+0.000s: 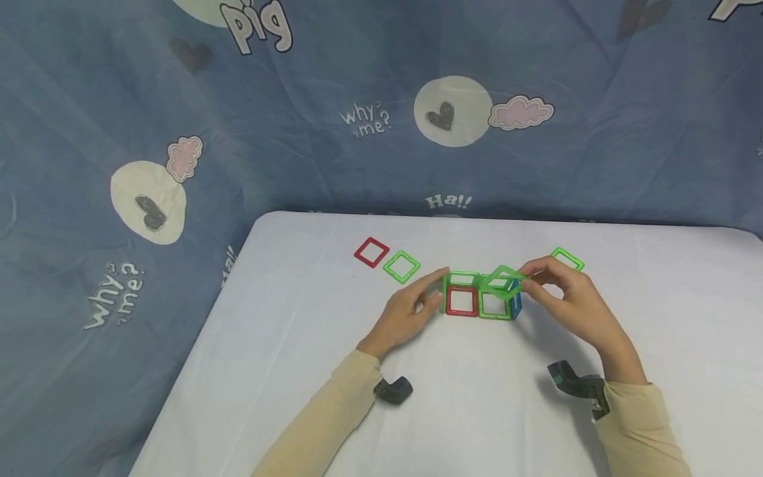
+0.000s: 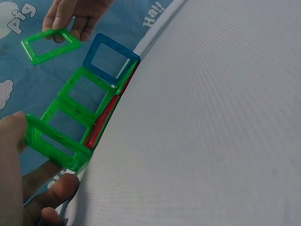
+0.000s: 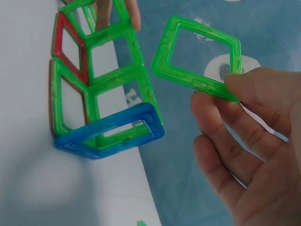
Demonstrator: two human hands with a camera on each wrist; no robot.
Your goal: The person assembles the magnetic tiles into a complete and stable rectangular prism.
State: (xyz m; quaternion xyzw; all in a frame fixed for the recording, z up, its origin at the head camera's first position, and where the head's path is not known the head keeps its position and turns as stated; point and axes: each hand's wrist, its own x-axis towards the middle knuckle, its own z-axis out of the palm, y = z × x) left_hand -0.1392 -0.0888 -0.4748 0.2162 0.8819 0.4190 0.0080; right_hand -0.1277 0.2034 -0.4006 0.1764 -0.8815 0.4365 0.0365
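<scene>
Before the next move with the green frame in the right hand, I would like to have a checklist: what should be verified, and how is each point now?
1. Grip of the right hand on the held green frame: ok, pinched between thumb and fingers.
2. Gap to the assembled frames: ok, the wrist views show the held one apart.
3. Alignment: not ok, it is at a slant to them.
4. Left hand at the left end: ok, fingers touch the green end frame.
5. Blue frame fully joined at the right end: cannot tell, seams unclear.
6. Loose red frame and loose green frame out of the way: ok, both left of the assembly.
</scene>
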